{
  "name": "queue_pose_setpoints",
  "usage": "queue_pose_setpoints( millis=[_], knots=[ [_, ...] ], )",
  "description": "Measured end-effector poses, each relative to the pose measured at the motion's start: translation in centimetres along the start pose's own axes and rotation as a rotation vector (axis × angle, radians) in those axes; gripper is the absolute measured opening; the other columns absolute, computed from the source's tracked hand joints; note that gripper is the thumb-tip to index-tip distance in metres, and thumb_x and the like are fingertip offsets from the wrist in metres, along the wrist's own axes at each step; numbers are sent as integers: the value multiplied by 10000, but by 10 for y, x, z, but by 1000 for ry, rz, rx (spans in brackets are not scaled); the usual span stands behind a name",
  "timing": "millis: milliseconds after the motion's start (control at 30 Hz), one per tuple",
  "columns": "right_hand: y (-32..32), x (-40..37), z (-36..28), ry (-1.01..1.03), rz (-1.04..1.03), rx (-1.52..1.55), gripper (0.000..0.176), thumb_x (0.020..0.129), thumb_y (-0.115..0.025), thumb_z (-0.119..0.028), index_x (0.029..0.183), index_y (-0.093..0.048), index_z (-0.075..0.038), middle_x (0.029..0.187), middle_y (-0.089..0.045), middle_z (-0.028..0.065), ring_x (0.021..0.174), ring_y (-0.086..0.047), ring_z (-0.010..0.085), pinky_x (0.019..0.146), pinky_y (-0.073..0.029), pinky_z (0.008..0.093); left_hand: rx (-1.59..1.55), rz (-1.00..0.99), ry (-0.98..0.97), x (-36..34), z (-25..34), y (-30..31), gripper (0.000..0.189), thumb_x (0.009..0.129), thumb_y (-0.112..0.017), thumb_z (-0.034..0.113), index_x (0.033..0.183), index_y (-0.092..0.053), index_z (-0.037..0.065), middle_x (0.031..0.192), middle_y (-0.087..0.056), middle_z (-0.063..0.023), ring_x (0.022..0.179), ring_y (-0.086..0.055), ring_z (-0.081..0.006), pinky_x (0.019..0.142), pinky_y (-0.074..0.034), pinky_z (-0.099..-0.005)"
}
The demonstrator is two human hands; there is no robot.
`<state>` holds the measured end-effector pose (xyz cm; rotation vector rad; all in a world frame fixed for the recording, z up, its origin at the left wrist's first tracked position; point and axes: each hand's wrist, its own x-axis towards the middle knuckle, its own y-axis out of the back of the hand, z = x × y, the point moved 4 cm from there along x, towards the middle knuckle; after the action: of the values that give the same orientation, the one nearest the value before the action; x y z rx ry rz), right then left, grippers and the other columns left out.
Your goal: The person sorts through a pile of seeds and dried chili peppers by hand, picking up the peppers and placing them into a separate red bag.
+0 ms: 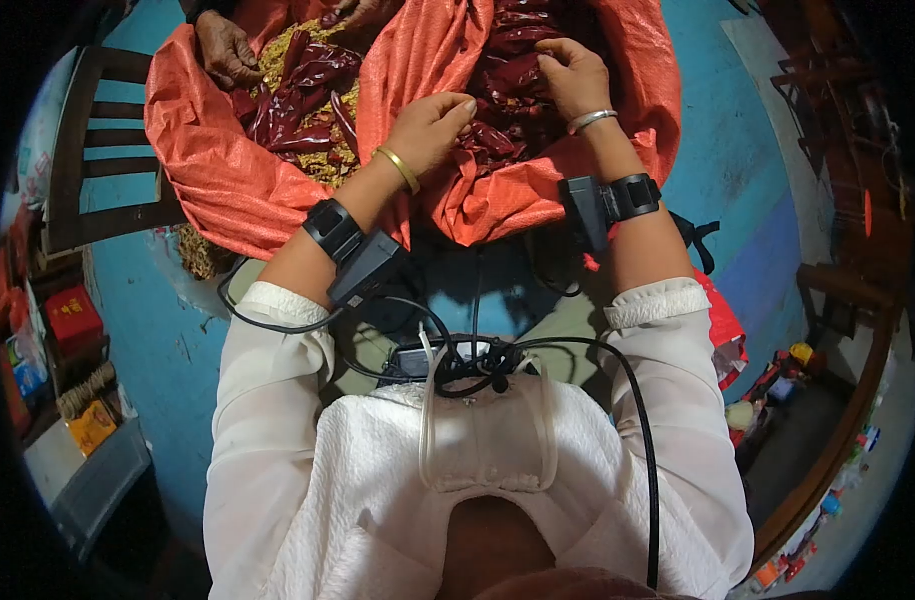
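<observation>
Two orange-red woven sacks stand open side by side. Dark red dried peppers fill the right sack; the left sack holds more peppers over yellowish seeds. My left hand, below a gold bangle, is closed in a pinch at the right sack's left side; what it pinches is too small to make out. Above the right sack's peppers, my right hand, with a silver bangle, has thumb and fingers closed on a dark red dried pepper.
Another person's hand reaches into the left sack, with a second hand at the top edge. A wooden chair is at the left. Black cables run from my wrist devices across my lap. Wooden furniture stands at the right.
</observation>
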<state>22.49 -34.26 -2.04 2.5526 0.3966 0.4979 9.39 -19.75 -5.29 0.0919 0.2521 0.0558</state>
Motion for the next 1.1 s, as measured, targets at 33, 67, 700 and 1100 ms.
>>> queue_pose_setpoints(
  millis=[33,67,700,1100],
  knots=[
    [0,-1,5,-4,1,-1,217,712,-547,-107,918,-590,-56,723,-620,107,630,-601,205,600,-469,288,-39,17,0,-1,2,-1,342,860,-480,258,1093,-489,9,908,-536,2,755,-504,-53,622,-420,-167],
    [-4,-3,16,-175,-83,256,196,719,-539,-80,902,-586,-26,710,-616,92,610,-593,175,568,-463,264,-79,34,1,-2,2,-2,347,859,-480,251,1110,-475,11,917,-538,-1,761,-509,-57,623,-420,-168],
    [-30,-30,-9,-541,-347,624,143,778,-581,-132,850,-609,-11,746,-607,35,620,-554,81,478,-449,204,103,62,-134,1,0,0,381,819,-545,214,1130,-460,12,932,-541,-12,777,-504,-63,634,-419,-188],
    [-24,-23,9,-600,-303,558,251,811,-519,-285,861,-589,-49,676,-570,17,536,-528,93,445,-420,224,-300,92,170,-8,14,1,189,816,-540,207,854,-557,23,731,-595,-28,564,-567,-80,474,-445,-202]
  ],
)
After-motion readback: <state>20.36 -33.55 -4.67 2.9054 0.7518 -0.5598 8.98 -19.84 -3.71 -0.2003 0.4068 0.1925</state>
